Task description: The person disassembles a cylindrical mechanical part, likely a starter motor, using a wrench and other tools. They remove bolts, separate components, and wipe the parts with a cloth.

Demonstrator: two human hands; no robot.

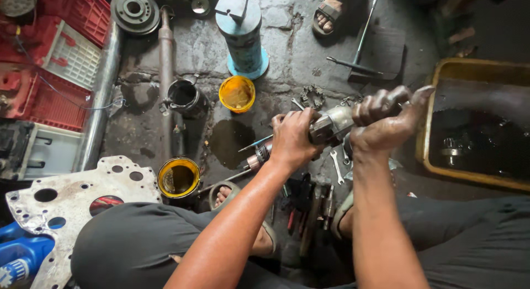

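Note:
My left hand point(292, 137) grips the near end of a greasy grey metal cylinder part point(332, 125) held in the air over the floor. My right hand point(386, 120), black with oil, wraps the far end of the same part, thumb stretched out to the right. Below the hands lie spanners point(337, 166) and screwdrivers point(256, 142) on the stained concrete. A small motor armature with copper winding point(257, 158) rests just left of my left wrist. My knees and sandalled feet frame the bottom of the view.
A yellow tray of dark oil point(436, 101) stands at right. Two yellow cans point(237, 93) point(178, 177), a black cup point(184, 95), a blue cylinder point(243, 35), a long shaft point(165, 73), a perforated metal plate point(72, 195) and red crates point(49, 51) lie left. Another person's sandalled foot point(329, 14) is at the top.

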